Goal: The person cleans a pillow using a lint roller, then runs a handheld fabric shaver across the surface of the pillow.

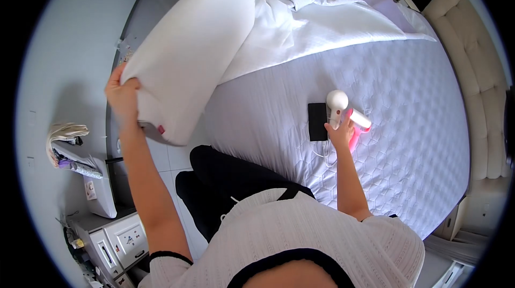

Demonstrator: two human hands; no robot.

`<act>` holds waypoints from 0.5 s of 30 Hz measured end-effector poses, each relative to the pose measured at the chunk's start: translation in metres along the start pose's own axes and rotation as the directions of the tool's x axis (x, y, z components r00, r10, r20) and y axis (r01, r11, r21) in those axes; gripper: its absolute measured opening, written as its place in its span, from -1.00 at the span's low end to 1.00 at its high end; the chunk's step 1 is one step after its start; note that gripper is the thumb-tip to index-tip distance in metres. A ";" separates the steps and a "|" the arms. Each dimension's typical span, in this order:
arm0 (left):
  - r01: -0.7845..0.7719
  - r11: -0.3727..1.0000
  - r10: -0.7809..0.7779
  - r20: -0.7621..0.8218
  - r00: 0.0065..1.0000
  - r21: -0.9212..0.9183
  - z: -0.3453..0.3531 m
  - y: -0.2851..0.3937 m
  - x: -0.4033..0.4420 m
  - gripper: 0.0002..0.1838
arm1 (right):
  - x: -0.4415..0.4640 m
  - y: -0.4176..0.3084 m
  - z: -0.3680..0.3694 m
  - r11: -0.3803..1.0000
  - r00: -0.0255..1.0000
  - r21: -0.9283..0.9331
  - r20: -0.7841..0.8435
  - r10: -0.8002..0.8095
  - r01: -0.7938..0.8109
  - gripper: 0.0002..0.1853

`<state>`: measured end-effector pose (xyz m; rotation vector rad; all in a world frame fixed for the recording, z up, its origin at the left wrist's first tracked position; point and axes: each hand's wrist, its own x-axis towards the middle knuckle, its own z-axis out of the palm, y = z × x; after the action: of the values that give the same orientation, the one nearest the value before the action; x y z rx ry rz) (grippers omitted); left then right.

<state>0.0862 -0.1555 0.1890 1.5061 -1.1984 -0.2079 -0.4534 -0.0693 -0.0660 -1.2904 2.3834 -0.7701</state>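
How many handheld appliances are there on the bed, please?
2: a white round-headed appliance beside a flat black item, and a pink-and-white one, both at the right hand. More may be hidden under the white cover.

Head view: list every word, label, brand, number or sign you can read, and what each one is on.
No text is readable.
Red tag on the white bedding in the left hand: too small to read.
Stickers on the white drawer front: too small to read.
Picture card: any wording too small to read.
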 end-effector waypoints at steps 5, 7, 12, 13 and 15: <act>0.014 0.995 -0.033 -0.202 0.979 -0.095 -0.058 0.040 0.036 -0.54 | 0.021 -0.100 0.021 0.821 0.815 0.031 -0.149 -0.561 0.571 -0.53; 0.021 0.996 -0.042 -0.247 0.968 -0.089 -0.073 0.044 0.040 -0.55 | 0.043 -0.151 0.062 0.723 0.734 0.180 0.012 -0.679 0.666 -0.64; -0.013 0.998 -0.006 -0.326 0.945 -0.057 -0.087 0.043 0.027 -0.57 | 0.080 -0.279 0.159 0.593 0.559 0.137 0.219 -0.800 0.794 -0.57; -0.019 0.999 0.007 -0.321 0.947 -0.035 -0.085 0.045 0.023 -0.56 | 0.086 -0.298 0.176 0.606 0.573 0.064 0.262 -0.777 0.793 -0.54; -0.029 1.000 0.025 -0.334 0.942 -0.007 -0.087 0.040 0.021 -0.57 | 0.098 -0.325 0.205 0.619 0.604 -0.016 0.244 -0.759 0.785 -0.48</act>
<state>0.1336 -0.1094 0.2606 1.4455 -0.9424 0.0595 -0.1844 -0.3590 -0.0390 -2.3891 1.6346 -0.6290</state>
